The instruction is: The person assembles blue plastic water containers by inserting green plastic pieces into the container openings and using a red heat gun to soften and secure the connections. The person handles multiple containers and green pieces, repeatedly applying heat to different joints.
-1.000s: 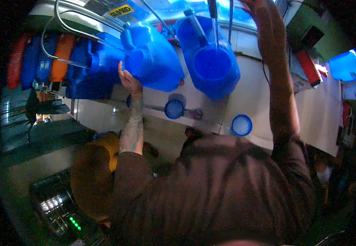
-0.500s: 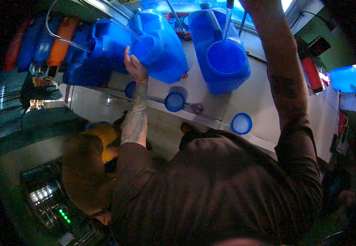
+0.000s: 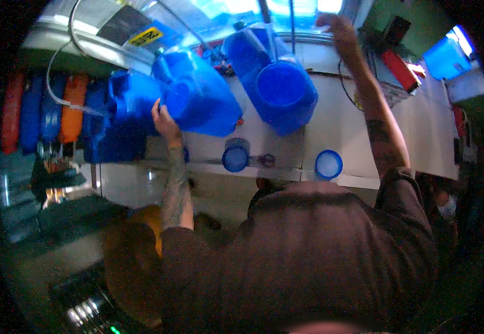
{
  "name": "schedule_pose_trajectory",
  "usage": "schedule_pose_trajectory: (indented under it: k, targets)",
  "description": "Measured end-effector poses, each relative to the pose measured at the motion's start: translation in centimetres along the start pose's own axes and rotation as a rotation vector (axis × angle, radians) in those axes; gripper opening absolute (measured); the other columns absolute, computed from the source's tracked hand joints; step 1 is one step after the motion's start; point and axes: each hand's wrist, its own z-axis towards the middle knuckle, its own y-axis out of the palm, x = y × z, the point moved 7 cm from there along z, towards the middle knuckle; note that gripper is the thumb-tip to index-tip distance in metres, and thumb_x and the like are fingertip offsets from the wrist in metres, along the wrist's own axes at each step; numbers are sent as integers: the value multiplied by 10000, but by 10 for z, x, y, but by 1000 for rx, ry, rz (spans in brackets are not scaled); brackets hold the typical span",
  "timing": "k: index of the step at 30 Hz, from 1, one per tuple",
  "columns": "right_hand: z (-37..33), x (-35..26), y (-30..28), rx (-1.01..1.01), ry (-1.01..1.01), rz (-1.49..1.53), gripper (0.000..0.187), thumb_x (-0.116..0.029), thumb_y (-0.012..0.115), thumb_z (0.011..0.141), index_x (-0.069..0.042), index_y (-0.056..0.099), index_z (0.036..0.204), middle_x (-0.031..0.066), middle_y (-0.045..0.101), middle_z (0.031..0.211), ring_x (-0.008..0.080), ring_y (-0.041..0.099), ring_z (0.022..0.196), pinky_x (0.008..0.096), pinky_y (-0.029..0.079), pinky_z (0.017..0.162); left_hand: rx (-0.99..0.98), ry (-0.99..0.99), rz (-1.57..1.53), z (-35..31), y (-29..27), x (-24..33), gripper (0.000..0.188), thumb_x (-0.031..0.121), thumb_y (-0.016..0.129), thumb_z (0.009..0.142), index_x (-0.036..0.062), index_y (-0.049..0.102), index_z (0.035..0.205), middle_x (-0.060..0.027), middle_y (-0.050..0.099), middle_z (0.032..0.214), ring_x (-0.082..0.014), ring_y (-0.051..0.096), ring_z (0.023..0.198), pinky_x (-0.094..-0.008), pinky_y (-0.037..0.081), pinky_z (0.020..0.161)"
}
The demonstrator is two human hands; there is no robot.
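Observation:
At the far edge of the pale worktop, my left hand rests its fingers against a tilted blue plastic canister, close to its round mouth. The fingers are outstretched and grip nothing visible. To the right a second blue canister leans with its wide round mouth facing me. My right hand is raised beyond it near the bright window, its fingers somewhat apart; dim light and blur soften them, and nothing shows in them. Two round blue lids lie on the worktop: one in the middle, another to the right.
Another blue canister stands left, a clear hose running toward it. Thin rods come down by the canisters. Red, blue and orange containers line the far left. A person in brown and yellow is low at left. A red object lies at right.
My view has shifted, bringing my right hand into sight at the top. My left hand has moved slightly left along the canister, which stays tilted.

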Motion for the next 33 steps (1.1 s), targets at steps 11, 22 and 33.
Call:
schedule_pose_trajectory:
  k: [11,22,33]
  targets:
    - [-173,207,170,-764,768,-483,641,-334,603,859,-57,373,1389,216,402,1405,375,399,1294,435,379,1050,-187,-37,-57,11,6,-8,477,198,295,923,-66,529,1244,-185,524,1302,-308,496,1196,-380,359,1036]
    - [-160,198,171,-664,754,-536,381,-205,553,820,-26,552,1158,206,535,1216,373,521,1158,461,462,942,-117,24,-64,4,5,7,467,179,313,909,-85,542,1218,-206,527,1297,-317,508,1181,-387,366,1030]
    - [-202,176,119,-309,689,-411,528,-247,608,817,-38,498,1289,241,500,1288,393,467,1214,426,396,1029,-129,114,49,3,7,18,487,215,276,937,-95,541,1204,-213,517,1303,-335,513,1171,-391,370,1017]
